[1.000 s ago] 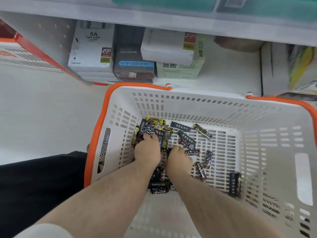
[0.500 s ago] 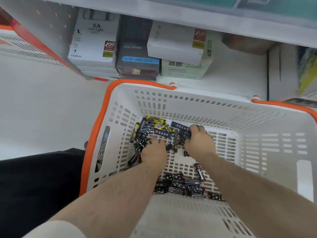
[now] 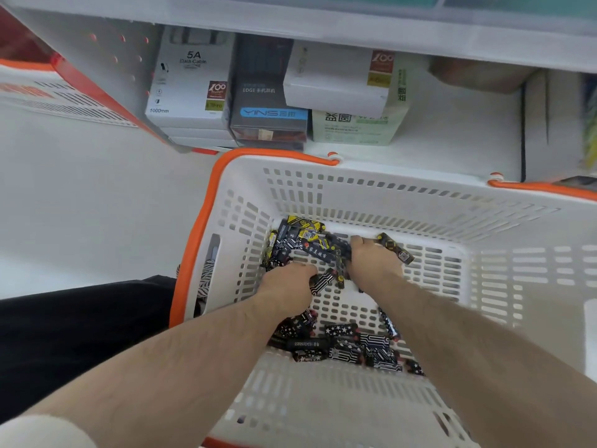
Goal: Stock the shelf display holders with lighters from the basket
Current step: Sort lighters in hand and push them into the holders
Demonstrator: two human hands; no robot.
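Lighters (image 3: 300, 244) w/ both hands in basket (image 3: 371, 189); boxes (image 3: 271, 101) behind.

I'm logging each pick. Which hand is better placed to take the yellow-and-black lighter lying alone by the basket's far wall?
Right. The right hand lies directly beside that lighter, fingers nearly touching it. The left hand sits farther off, curled over the black lighters mid-basket.

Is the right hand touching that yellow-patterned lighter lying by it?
Touching. In the head view the right hand overlaps one end of the yellow-patterned lighter, fingers curled against it.
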